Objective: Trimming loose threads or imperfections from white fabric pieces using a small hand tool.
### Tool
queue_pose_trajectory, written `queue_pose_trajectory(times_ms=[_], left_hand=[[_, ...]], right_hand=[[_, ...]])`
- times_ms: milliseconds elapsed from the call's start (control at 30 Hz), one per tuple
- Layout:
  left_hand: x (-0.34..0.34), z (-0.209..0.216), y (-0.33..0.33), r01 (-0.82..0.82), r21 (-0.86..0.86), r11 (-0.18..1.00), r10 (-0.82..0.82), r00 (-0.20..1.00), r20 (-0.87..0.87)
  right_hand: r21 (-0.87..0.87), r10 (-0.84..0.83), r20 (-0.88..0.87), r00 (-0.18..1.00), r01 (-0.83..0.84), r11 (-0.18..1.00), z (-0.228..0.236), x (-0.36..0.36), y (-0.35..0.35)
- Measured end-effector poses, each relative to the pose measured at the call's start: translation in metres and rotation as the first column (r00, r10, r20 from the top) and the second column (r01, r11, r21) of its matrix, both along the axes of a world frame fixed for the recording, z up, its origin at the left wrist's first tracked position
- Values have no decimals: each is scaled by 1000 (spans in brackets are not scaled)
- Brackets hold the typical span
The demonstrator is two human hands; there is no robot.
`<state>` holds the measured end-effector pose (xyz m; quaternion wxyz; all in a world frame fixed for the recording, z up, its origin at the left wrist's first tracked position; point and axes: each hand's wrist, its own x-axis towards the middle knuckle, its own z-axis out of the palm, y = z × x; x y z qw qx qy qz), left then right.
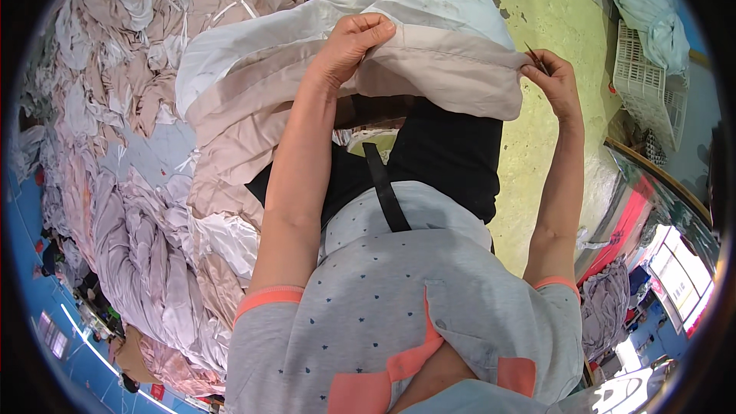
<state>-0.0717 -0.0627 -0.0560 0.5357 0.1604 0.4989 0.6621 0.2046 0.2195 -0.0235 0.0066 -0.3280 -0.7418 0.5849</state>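
Observation:
Across my lap lies a beige cloth with a stitched seam along it and a white layer on its far side. My left hand pinches the seamed band between thumb and fingers. At the cloth's right end, my right hand is closed, its thumb and finger at the cloth's edge. A slim, dark, pointed pair of thread snips sticks out of that hand; its handles are hidden by the fingers. Between the two hands the band is stretched out.
Heaps of beige and white cloth cover the left and far side. Mauve cloth is piled nearer on the left. A white plastic crate with pale cloth on it stands at right, on the worn yellow-green floor.

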Motion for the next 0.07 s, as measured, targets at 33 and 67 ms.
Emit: queue_pose_trajectory(times_ms=[33, 67], left_hand=[[-1, -2, 0, -4, -2, 1000, 4, 1000, 3], [-2, -3, 0, -8, -7, 1000, 8, 1000, 6]], right_hand=[[46, -8, 49, 999, 6, 999, -6, 6, 7], [90, -18, 97, 995, 9, 996, -11, 9, 12]])
